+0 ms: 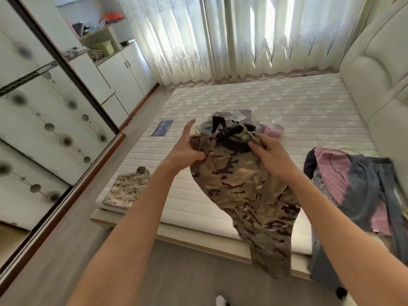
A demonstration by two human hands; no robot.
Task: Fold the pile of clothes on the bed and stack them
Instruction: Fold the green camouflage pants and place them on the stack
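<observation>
I am holding a camouflage garment [247, 191] up over the near edge of the bed [287, 100], gripping its bunched top with both hands. My left hand [185, 149] is pinching the cloth between thumb and curled lower fingers, while the index finger is sticking out straight. My right hand [271, 151] is closing its fingers round the other side of the bunch. The rest of the garment is hanging down loose, past the mattress edge, so I judge its folding is barely starting.

As for progress, one folded camouflage piece [127, 188] is lying flat at the near left corner of the bed, and that seems to be the only finished item. A lot is waiting: a heap of pink and blue-grey clothes [353, 186] is sprawling on the right, partly drooping over the bed edge, and a smaller jumble of pale and dark clothes [234, 118] is sitting mid-bed, just behind my hands.

The mirrored wardrobe [44, 120] is running along the left, and the headboard [375, 78] is padding the right side; neither is crowding the flat mattress in front of me
</observation>
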